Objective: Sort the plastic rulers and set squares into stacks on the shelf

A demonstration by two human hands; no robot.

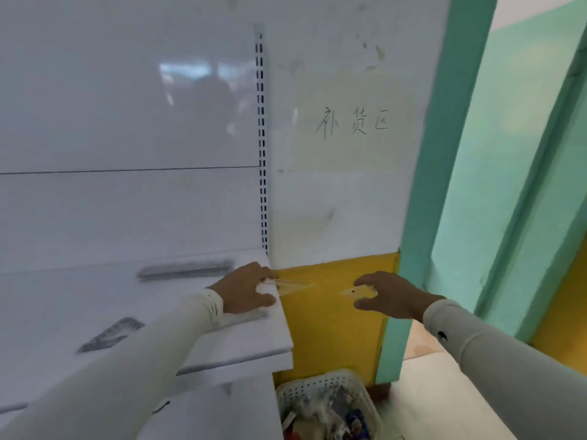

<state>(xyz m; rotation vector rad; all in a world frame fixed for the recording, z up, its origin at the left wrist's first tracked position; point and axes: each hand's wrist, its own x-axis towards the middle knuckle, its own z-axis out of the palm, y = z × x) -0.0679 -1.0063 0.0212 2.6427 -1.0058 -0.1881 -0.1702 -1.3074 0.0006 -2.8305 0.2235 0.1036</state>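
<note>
Each hand pinches a clear set square, the left hand (244,289) holding its square (290,286) past the shelf (279,338) edge at 3 o'clock, the right hand (389,296) gripping another (357,292), so a loose pinch could drop either toward the basket (317,381) at 6 o'clock.

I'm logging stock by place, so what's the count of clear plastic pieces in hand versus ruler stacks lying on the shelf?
Clear pieces in hand: 2, one in the left hand at, one in the right hand at.
Ruler stacks on the shelf: 2, far and near.
Total: 4
</note>
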